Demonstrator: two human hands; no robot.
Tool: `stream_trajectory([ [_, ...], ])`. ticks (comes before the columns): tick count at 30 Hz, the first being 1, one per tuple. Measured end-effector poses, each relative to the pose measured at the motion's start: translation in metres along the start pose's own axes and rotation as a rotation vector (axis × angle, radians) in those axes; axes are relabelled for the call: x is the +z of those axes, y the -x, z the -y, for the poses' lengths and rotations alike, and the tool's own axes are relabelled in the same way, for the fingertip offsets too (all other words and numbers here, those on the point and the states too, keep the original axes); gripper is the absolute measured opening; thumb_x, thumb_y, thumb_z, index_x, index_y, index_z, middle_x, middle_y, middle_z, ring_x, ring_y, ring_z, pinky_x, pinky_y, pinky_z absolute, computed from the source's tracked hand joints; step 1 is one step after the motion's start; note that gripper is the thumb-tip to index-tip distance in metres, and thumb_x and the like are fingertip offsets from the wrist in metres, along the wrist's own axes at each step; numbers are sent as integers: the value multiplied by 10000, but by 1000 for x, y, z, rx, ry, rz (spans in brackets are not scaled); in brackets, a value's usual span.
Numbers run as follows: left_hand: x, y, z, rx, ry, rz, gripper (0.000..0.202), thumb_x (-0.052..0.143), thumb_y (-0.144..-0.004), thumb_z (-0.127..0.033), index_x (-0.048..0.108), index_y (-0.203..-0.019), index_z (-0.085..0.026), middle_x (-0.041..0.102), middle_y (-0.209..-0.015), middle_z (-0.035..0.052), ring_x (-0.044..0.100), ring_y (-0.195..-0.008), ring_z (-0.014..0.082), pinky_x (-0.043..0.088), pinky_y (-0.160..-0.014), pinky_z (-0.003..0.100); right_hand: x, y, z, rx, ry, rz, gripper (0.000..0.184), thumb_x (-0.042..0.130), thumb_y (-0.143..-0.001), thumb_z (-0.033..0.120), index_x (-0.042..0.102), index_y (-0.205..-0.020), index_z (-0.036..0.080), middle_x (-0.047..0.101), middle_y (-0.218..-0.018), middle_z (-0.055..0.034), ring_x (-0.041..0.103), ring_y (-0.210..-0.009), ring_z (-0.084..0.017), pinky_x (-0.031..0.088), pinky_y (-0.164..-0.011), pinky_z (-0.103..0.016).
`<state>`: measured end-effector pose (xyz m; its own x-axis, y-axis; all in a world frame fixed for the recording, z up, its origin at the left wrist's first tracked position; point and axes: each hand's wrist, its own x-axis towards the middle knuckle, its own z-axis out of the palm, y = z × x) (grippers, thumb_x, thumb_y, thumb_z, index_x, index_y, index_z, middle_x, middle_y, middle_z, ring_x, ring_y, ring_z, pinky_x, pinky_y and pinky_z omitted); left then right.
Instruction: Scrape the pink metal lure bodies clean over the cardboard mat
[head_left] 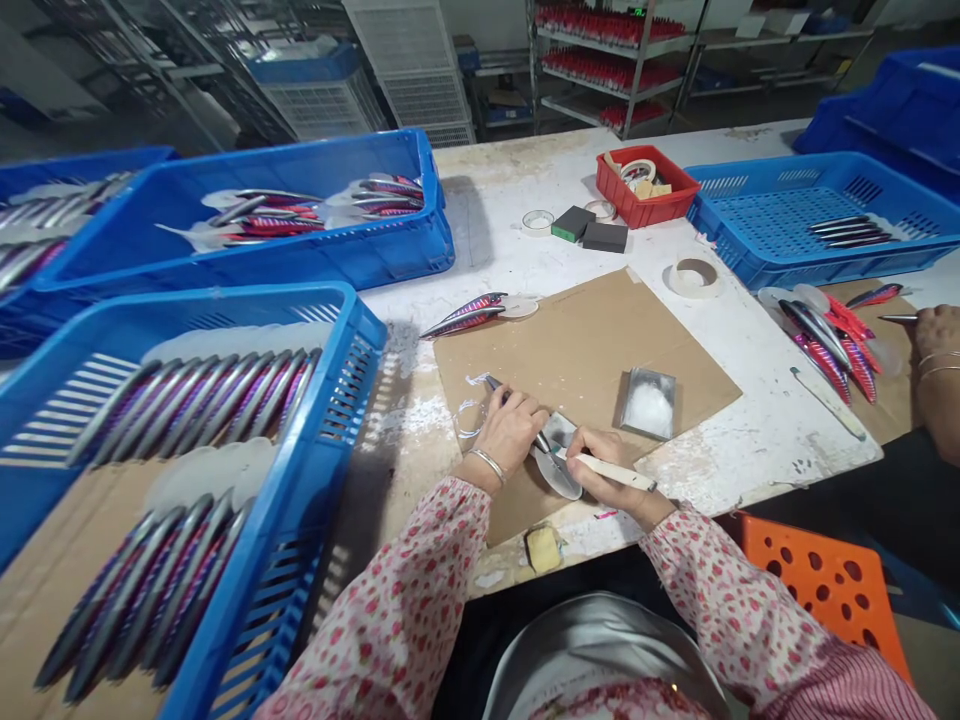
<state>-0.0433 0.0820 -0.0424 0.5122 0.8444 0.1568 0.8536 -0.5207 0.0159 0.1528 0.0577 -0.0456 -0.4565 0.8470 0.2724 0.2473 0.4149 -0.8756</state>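
Observation:
My left hand (514, 428) is closed over a slim silver and purple fishing lure (495, 385), pressing it down on a brown cardboard sheet (585, 350). The lure's clear plastic lip (561, 470) sticks out between my hands. My right hand (607, 465) is closed on a thin white stick-like tool (611, 471), its tip at the lip. A small metal tray of white powder (649, 404) stands just right of my hands. Another finished lure (465, 316) lies at the cardboard's far left corner.
Blue crates (352, 340) on my left hold rows of lures; another blue crate (787, 215) at the right holds a few. A red tray (645, 185), tape rolls and dark blocks sit further back. Another person's hand (937, 340) works at the right edge beside a pile of lures (829, 340).

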Motion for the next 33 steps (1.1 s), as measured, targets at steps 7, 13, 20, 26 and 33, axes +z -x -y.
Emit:
stream_trajectory([
  [7,-5,1,0,13,-12,21,241,418,-926,-110,638,-882,-200,626,-847,28,528,-917,198,333,-1025,471,-6,-3,-3,73,-141,25,171,520,-817,291,476,-671,212,538,-627,23,493,-576,-131,374,-560,-253],
  [13,-5,1,-1,9,3,6,222,443,-921,-121,644,-879,-204,633,-846,36,526,-913,204,328,-1028,471,-2,-1,-1,48,-87,19,149,521,-832,311,500,-717,218,548,-644,20,493,-574,-132,369,-578,-266],
  [20,-8,2,-1,-10,18,56,214,446,-935,-152,648,-909,-217,631,-860,38,524,-945,207,327,-1041,482,-2,-1,-9,88,-188,20,151,530,-777,291,486,-657,211,507,-598,28,447,-551,-125,328,-545,-251],
  [26,-5,7,1,-20,39,13,254,410,-948,-138,645,-893,-218,632,-888,34,525,-976,204,308,-1071,483,-3,0,-17,216,-420,-116,174,549,-763,335,498,-660,205,456,-600,39,378,-558,-117,290,-532,-245],
  [33,-8,8,1,-35,39,54,283,390,-945,-140,658,-920,-229,654,-935,48,546,-1005,211,298,-1094,484,4,1,-21,258,-473,-160,192,593,-761,349,520,-672,196,453,-599,40,369,-555,-112,273,-521,-247],
])
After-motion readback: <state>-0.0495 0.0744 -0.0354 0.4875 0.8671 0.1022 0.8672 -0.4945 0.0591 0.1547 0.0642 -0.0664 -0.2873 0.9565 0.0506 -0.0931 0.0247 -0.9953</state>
